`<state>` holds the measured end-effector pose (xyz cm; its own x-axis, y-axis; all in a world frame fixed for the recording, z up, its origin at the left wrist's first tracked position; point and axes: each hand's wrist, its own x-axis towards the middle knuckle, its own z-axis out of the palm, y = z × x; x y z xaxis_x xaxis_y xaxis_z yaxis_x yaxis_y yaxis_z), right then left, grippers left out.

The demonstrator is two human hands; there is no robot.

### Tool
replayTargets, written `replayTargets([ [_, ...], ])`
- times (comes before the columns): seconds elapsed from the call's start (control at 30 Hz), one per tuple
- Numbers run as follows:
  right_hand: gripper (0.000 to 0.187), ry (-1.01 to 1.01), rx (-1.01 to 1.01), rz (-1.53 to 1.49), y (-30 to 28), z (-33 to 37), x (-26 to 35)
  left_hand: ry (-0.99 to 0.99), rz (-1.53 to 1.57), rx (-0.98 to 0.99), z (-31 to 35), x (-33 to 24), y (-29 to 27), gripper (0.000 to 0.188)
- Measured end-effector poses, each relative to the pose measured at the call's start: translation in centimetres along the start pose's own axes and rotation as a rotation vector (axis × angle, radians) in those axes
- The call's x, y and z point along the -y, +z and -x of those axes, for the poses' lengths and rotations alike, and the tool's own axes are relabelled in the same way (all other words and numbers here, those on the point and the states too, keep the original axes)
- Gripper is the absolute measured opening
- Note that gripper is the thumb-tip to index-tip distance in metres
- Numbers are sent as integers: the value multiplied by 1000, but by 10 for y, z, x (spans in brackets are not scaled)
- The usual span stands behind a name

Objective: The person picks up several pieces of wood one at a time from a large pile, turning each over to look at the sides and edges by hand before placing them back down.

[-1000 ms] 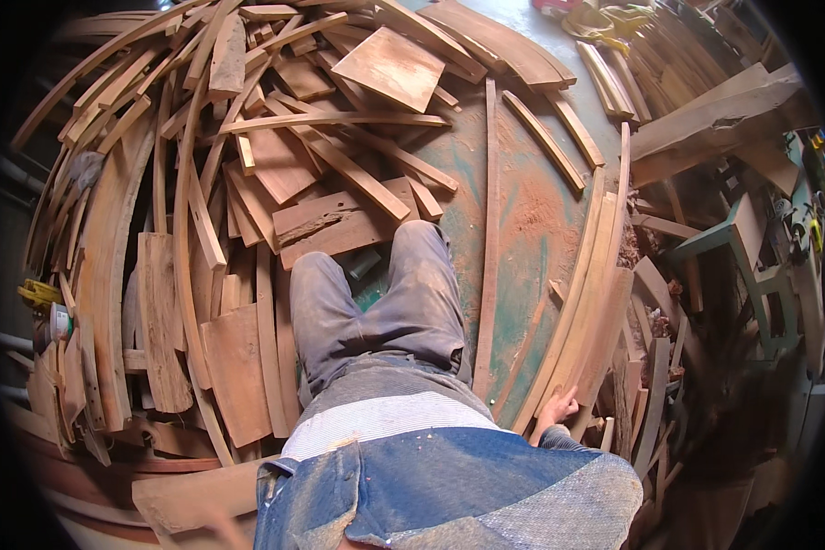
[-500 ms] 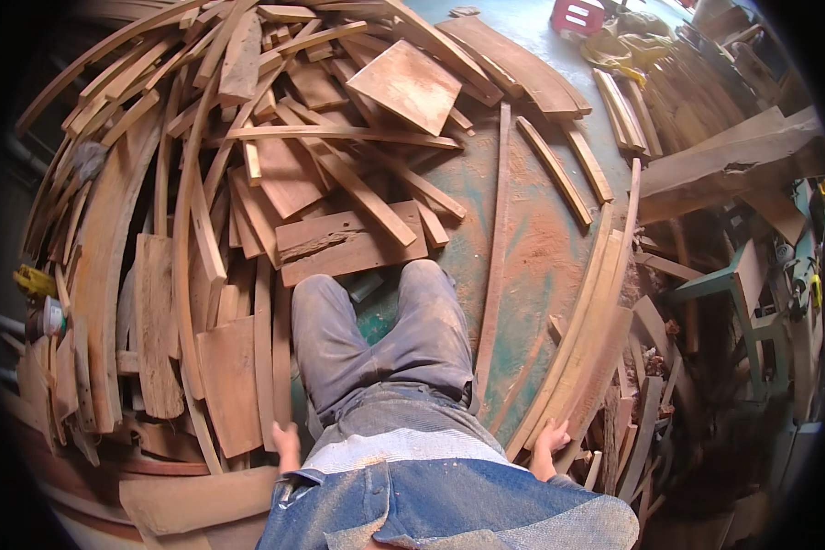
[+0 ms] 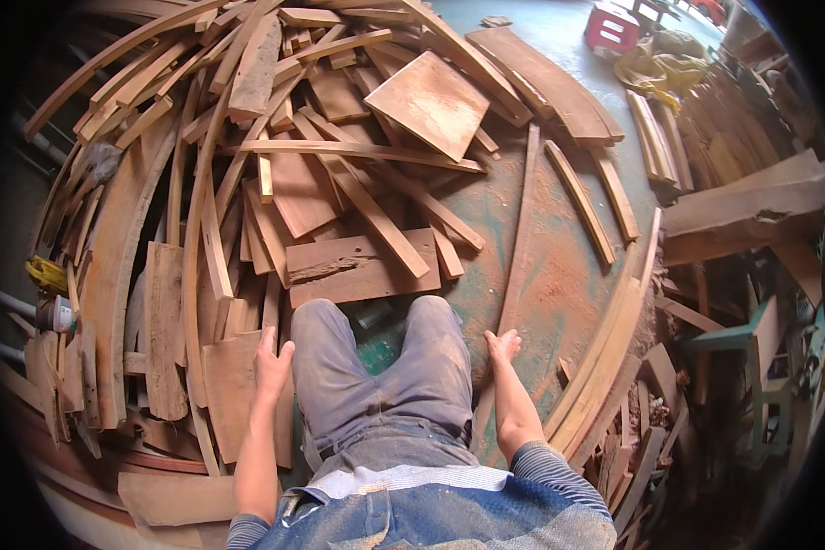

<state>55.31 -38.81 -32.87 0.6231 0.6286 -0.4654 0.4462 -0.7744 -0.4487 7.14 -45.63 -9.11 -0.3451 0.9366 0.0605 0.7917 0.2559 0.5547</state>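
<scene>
Long brown wooden strip (image 3: 521, 234) passes beneath right hand (image 3: 502, 346), grip unclear; left hand (image 3: 272, 365) spread, unclenched; seemingly reaching, grasping calls for closing fingers.

Head view: left unit of 2 wide fisheye cameras, worn side by side, looking steeply down and forward from above the wearer's torso (image 3: 412, 518). Range close over torso, knees (image 3: 323, 321) and 2 hands (image 3: 273, 365), longer toward the wood pile (image 3: 367, 206) and the floor (image 3: 564, 289) ahead; coverage very wide, straight edges bowed, corners cut dark by the circular rim.
</scene>
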Motion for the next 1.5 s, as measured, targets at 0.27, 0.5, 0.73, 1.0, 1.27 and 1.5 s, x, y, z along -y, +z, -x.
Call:
replayTargets([
  [0.27,35,-1,31,-324,-5,-31,-41,-96,213,-35,-18,-41,-14,48],
  [0.5,25,-9,144,-931,-62,22,-90,182,127,-49,-55,-85,40,44],
  [0.73,34,-93,-139,-707,-138,129,-181,317,257,190,-138,-116,97,51],
  [1.0,54,233,-672,227,-243,176,-267,184,567,416,-280,-156,170,50],
  [1.27,41,265,-571,283,-212,180,-210,-129,888,527,-437,-205,212,53],
  [1.5,34,227,-98,168,-134,190,-151,-264,891,409,-577,-240,229,57],
])
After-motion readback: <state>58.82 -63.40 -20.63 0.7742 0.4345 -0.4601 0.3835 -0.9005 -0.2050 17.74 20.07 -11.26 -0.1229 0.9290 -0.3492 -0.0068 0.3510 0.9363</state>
